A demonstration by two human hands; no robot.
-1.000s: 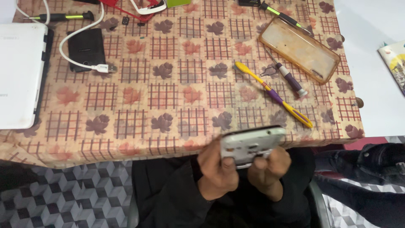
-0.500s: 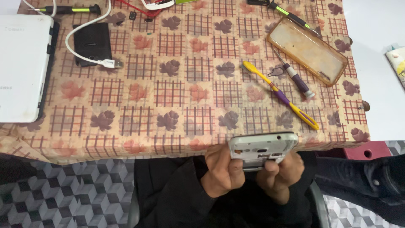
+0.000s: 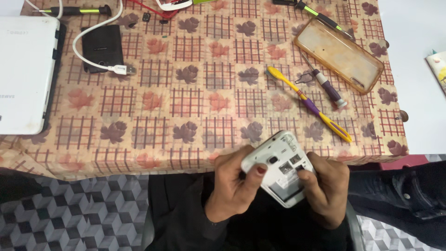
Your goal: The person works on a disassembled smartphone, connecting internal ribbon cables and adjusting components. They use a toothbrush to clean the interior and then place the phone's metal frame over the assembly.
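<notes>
A white phone (image 3: 280,167) with its back cover off is gripped by both hands just below the near edge of the patterned tablecloth (image 3: 204,93). It is grasped along one side by the left hand (image 3: 234,188), thumb laid on its back; its lower end is clasped by the right hand (image 3: 327,188), and part of it is covered by those fingers. Beyond the phone, on the cloth, a yellow-and-purple tool (image 3: 309,104) is seen. A white device (image 3: 23,74), far left of the phone, is cut off by the frame.
</notes>
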